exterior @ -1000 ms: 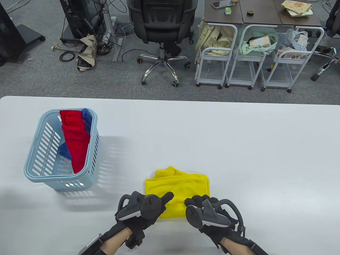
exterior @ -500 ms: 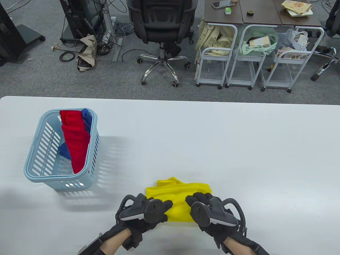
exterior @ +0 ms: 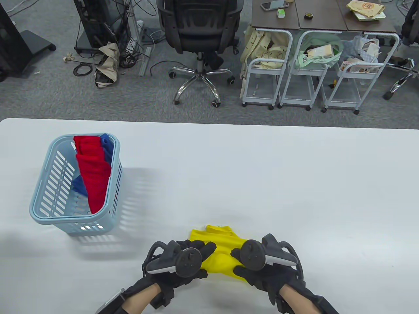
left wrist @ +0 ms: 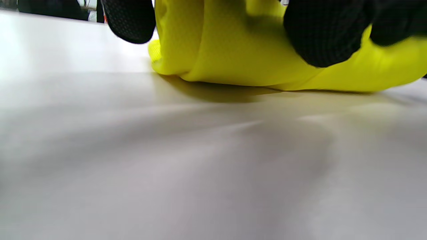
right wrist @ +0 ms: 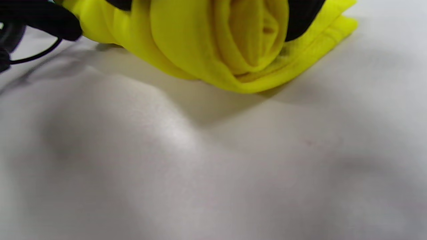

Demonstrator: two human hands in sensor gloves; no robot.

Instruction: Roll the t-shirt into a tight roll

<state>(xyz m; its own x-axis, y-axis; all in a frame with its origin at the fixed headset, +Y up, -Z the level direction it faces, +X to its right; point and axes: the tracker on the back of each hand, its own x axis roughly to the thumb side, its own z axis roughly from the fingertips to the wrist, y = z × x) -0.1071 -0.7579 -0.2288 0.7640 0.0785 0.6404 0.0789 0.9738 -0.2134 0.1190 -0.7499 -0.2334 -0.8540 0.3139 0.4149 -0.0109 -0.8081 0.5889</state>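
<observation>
T-shirt: soft yellow spiral roll

1. You have one yellow t-shirt on the bench, mostly rolled.
2. You have two gloved hands on it: your left hand and your right hand.
3. One blue basket stands at the left.
4. Inside it you can count one red cloth and at least one blue cloth.
5. Far beyond the bench, one office chair and three white trolleys stand on the floor.
</observation>
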